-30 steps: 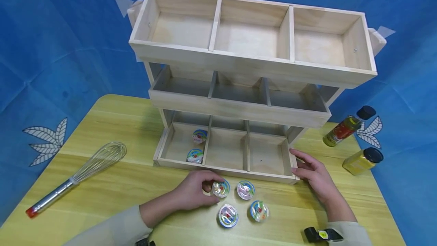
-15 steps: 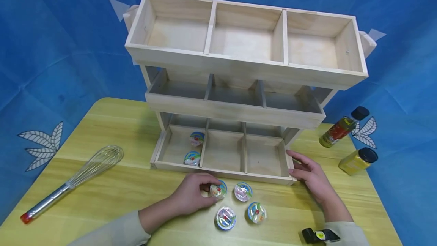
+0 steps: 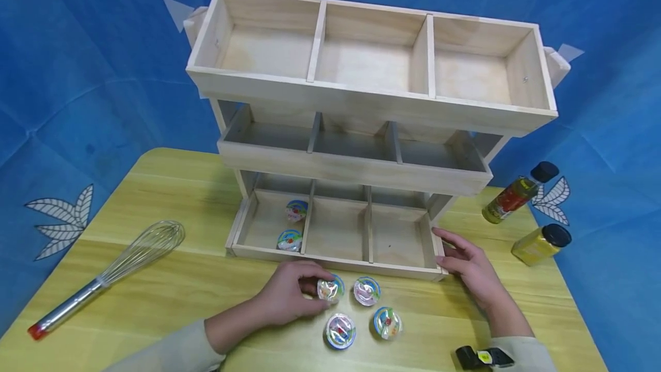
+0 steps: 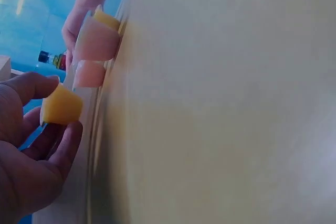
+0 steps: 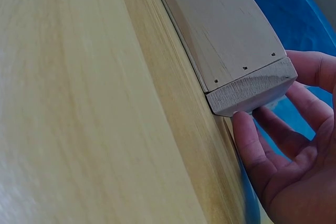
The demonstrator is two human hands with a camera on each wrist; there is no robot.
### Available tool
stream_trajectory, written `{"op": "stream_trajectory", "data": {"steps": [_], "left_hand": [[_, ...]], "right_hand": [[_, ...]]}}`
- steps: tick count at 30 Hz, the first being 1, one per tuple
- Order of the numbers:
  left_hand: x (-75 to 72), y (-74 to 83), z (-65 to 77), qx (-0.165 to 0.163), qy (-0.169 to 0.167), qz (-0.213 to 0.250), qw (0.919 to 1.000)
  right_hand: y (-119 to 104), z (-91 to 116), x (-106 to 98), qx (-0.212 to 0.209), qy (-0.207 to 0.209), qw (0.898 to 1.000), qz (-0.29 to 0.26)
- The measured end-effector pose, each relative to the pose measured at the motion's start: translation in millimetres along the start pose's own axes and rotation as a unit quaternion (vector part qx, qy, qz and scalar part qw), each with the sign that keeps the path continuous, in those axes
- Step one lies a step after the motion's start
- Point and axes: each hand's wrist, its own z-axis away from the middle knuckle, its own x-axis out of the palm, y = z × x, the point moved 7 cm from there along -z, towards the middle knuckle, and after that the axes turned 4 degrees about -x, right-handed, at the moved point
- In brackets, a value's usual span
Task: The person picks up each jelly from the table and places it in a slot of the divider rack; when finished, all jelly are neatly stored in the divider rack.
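Observation:
My left hand [image 3: 289,294] pinches a small jelly cup [image 3: 330,289] between thumb and fingers, in front of the wooden shelf rack [image 3: 341,168]. The left wrist view shows the cup's yellow body [image 4: 63,106]. Beside it on the table are three more foil-topped jelly cups: one to the right [image 3: 366,291], one nearer the person [image 3: 339,331] and one at front right [image 3: 387,323]. Two jelly cups [image 3: 296,210] lie in the bottom tier's left compartment. My right hand [image 3: 472,266] grips the right end of that bottom tier, thumb and fingers around its corner [image 5: 252,87].
A whisk [image 3: 139,257] lies at the left of the table. Right of the rack stand a dark-capped bottle [image 3: 513,197] and a yellow jar [image 3: 537,244]. A blue cloth [image 3: 103,73] hangs behind. The rack has three tiers, each divided into three compartments.
The head view has shifted slightly, so everything sits a little further left. Both hands keep their holds, the left on the jelly cup and the right on the rack's end.

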Motion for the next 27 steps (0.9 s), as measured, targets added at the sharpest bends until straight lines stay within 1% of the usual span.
{"op": "stream_trajectory", "data": {"steps": [6,9,12,15,19,24,27], "left_hand": [[0.5,15.1,-6.0,-0.007,-0.020,-0.002,0.9998],[1.7,24.1,-9.6,0.008,-0.035,0.004,0.9994],[1.5,31.9,-13.0,0.024,-0.038,0.006,0.9990],[-0.6,37.4,-17.3,0.029,-0.028,-0.003,0.9992],[-4.7,41.8,-26.5,0.017,-0.014,0.007,0.9997],[-10.9,42.8,-47.5,0.001,0.005,0.052,0.9987],[-15.7,43.9,-62.9,0.003,0.029,0.068,0.9973]], "right_hand": [[0.7,0.3,-1.1,0.003,0.000,1.000,0.004],[0.8,0.0,-1.1,0.004,0.000,1.000,0.007],[0.6,-0.3,-0.4,0.003,-0.002,1.000,0.006],[0.8,-0.5,0.5,0.003,-0.004,1.000,0.000],[1.2,-0.7,0.4,0.004,-0.004,1.000,-0.005],[2.1,-1.1,-1.3,0.005,0.000,1.000,-0.004],[3.1,-1.4,-1.1,0.004,-0.002,1.000,-0.006]]}}
